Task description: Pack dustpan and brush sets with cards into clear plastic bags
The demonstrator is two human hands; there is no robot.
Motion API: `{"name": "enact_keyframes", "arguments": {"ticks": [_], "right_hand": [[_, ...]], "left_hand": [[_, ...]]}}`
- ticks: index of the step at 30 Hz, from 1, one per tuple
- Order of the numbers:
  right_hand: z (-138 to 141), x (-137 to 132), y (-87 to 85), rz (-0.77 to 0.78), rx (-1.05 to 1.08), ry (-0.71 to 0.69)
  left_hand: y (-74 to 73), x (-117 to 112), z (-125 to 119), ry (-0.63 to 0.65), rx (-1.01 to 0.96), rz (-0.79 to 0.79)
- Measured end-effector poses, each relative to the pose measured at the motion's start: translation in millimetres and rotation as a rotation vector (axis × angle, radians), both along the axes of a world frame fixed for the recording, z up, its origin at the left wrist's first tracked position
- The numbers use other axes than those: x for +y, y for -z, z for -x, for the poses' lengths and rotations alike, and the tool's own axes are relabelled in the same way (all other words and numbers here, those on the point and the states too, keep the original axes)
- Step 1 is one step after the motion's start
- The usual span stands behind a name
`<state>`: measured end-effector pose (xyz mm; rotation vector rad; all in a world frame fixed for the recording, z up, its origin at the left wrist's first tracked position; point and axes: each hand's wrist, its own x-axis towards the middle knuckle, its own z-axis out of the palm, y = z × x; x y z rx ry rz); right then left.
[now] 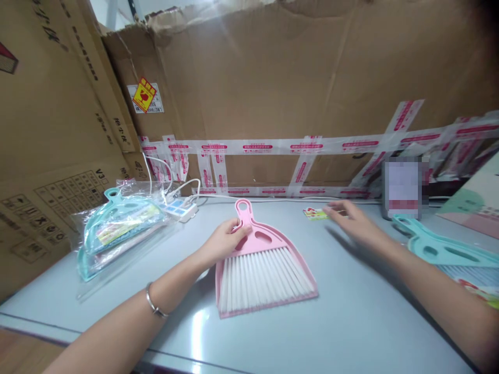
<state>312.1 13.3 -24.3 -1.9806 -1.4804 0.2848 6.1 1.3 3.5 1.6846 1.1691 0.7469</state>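
A pink dustpan [290, 298] with a white-bristled pink brush [261, 270] nested in it lies on the grey table, handle pointing away from me. My left hand [224, 241] grips the set by the left side of its handle, fingers curled round it. My right hand [351, 221] reaches out to the right, motion-blurred, its fingertips at a small printed card [315, 213] lying on the table. I cannot tell whether those fingers hold the card.
A teal dustpan set in a clear bag [117, 228] lies at the left, beside a white power strip [181, 209] with cables. Another teal dustpan set [440, 249] lies at the right. Taped cardboard walls [273, 104] enclose the table at back and left.
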Motion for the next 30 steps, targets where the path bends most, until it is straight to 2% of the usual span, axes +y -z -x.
{"name": "enact_keyframes", "arguments": {"ticks": [2, 5, 9, 13, 20, 30], "right_hand": [[-29, 12, 7.2, 0.049, -0.075, 0.137], [-51, 20, 18.6, 0.083, -0.133, 0.227], [-52, 27, 31.9, 0.082, -0.166, 0.272], [-51, 33, 36.9, 0.034, -0.138, 0.252], [-51, 23, 27.0, -0.052, 0.034, 0.138], [-19, 4, 1.9, -0.216, 0.386, 0.033]], "left_hand": [[3.9, 3, 1, 0.027, 0.007, 0.065], [11.9, 5, 0, 0.045, -0.009, 0.126], [19.0, 5, -4, 0.057, -0.097, 0.104], [17.2, 3, -8, 0.043, -0.139, 0.088], [12.6, 1, -9, 0.047, -0.199, 0.094], [6.8, -1, -7, 0.001, -0.243, 0.123]]}}
